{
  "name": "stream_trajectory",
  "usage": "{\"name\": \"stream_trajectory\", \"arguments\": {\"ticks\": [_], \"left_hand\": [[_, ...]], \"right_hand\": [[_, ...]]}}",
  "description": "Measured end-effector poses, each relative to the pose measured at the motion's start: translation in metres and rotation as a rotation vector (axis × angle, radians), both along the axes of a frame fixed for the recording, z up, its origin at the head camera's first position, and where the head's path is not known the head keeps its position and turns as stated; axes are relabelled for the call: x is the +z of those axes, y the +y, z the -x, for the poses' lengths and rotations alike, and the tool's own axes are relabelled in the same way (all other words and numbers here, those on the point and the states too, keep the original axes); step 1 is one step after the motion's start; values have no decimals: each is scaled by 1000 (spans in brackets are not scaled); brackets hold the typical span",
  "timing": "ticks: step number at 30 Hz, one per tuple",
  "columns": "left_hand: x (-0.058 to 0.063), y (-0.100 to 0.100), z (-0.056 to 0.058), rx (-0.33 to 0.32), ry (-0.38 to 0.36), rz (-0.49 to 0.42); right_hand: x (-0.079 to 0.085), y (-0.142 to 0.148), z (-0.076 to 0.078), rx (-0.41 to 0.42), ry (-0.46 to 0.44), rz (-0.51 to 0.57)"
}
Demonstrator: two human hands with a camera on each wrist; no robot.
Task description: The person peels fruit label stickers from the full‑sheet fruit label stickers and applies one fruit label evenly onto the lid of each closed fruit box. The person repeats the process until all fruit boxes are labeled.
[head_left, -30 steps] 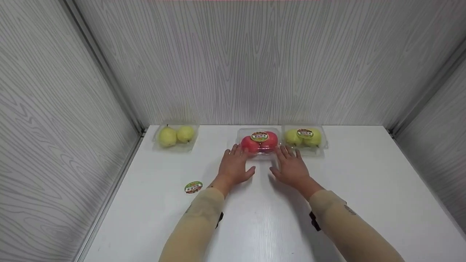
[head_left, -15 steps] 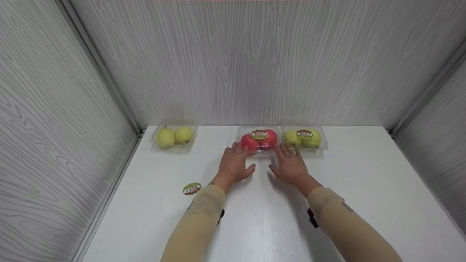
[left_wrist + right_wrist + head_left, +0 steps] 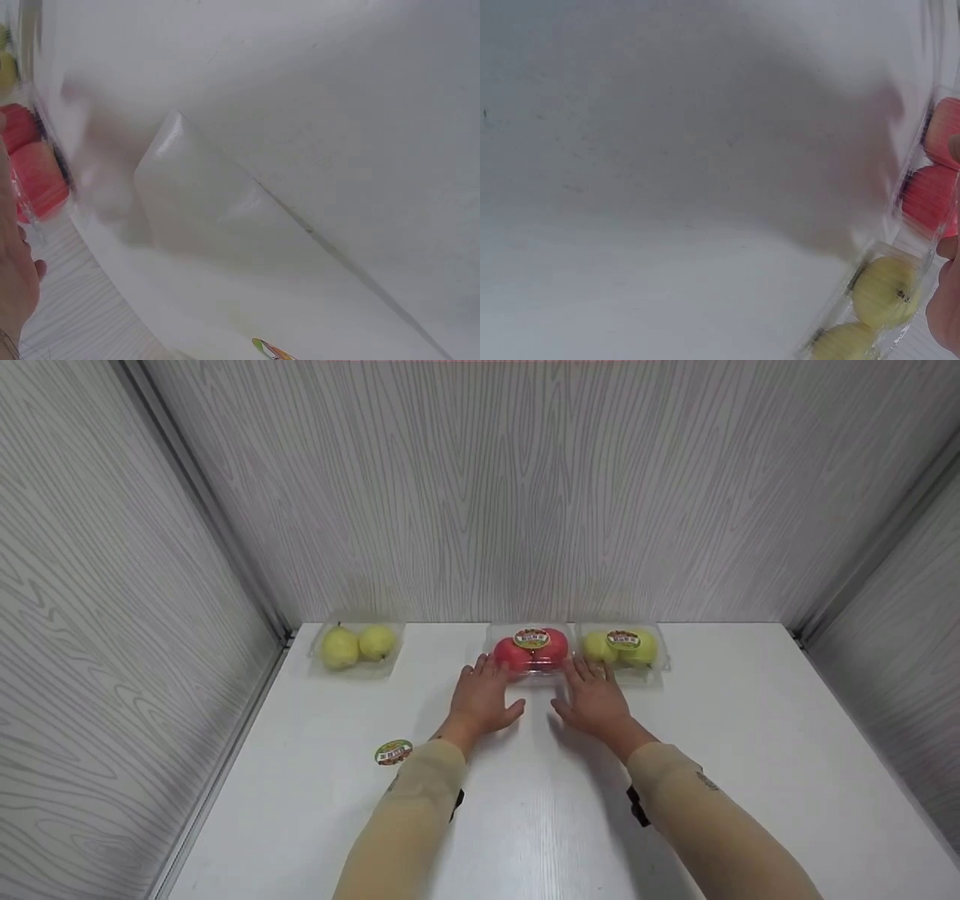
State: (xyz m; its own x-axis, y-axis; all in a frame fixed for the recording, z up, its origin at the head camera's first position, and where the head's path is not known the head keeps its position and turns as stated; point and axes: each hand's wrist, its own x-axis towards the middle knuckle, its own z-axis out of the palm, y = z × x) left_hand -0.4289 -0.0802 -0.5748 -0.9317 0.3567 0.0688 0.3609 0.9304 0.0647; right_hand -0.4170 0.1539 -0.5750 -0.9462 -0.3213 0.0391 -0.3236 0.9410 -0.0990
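Note:
Two red apples lie in a clear plastic box (image 3: 532,654) with an oval label (image 3: 532,638) on its lid, near the back of the table. My left hand (image 3: 480,697) has its straight fingers at the box's left front corner. At the right front corner are the outstretched fingers of my right hand (image 3: 596,701). Both thumbs point inward, apart from each other. Close beside the apples, on the right, stands a labelled clear box of pears (image 3: 622,649). In the right wrist view, my right hand (image 3: 946,300) shows only partly beside the boxes.
Another clear box with two yellow pears (image 3: 358,645) sits at the back left; no label shows on it. A loose oval sticker (image 3: 394,751) lies left of my left forearm. Grey wood-grain walls (image 3: 480,495) border the white table (image 3: 750,750).
The view has shifted slightly. Both hands keep nearly the same pose at the apple box, and the boxes stay in place along the back.

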Motion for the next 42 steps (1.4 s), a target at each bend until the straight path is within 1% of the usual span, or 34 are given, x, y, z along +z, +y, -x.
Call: {"name": "stream_trajectory", "arguments": {"ticks": [3,9,13,18,22,26,27,33,38,42], "left_hand": [[4,-1,2,11,-29,-12],[18,-6,4,50,-71,-25],[25,-10,4,68,-64,-39],[32,-14,4,58,-56,-13],[41,-17,4,41,-19,-7],[51,-25,5,44,1,5],[53,-28,6,47,3,4],[61,-53,-1,68,21,20],[69,-81,-7,93,22,20],[73,-105,-14,125,44,5]], "right_hand": [[1,-1,4,-2,-1,17],[6,0,11,-34,-18,98],[13,5,14,-35,5,114],[22,13,17,-19,32,123],[30,18,19,-27,24,116],[38,19,23,-37,6,130],[39,19,24,-38,5,135],[43,12,21,-33,-18,144],[45,3,18,-14,-14,154],[44,-11,15,3,-3,168]]}}
